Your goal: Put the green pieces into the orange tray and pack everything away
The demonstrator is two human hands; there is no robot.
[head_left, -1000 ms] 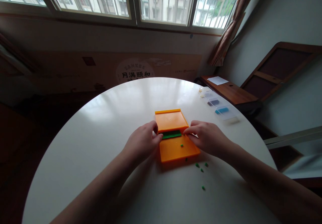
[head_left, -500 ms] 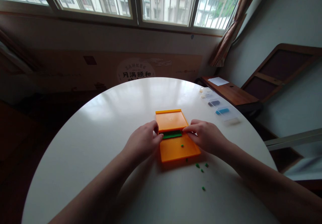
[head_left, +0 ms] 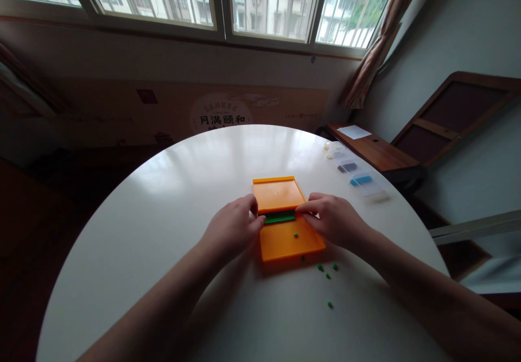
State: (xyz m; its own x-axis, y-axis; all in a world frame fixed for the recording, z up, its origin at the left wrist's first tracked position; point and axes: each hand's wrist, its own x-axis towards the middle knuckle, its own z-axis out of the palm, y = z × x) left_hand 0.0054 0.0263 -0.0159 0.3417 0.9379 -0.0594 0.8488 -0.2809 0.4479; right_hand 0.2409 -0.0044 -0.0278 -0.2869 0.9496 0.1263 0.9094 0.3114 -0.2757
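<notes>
An orange tray [head_left: 290, 245] lies on the round white table [head_left: 171, 199], with an orange lid [head_left: 279, 194] slid partly back over its far half. In the gap between them a green studded strip [head_left: 279, 217] shows. My left hand [head_left: 232, 229] grips the left edge of the tray where the lid meets it, fingers curled. My right hand [head_left: 331, 221] pinches the right edge at the same seam, fingers closed. One tiny green piece [head_left: 295, 235] lies inside the tray.
Several tiny green pieces [head_left: 326, 275] are scattered on the table just in front of the tray. Small bags with blue, dark and pale parts [head_left: 356, 177] lie at the table's right edge. A wooden desk [head_left: 374, 150] stands beyond, windows behind.
</notes>
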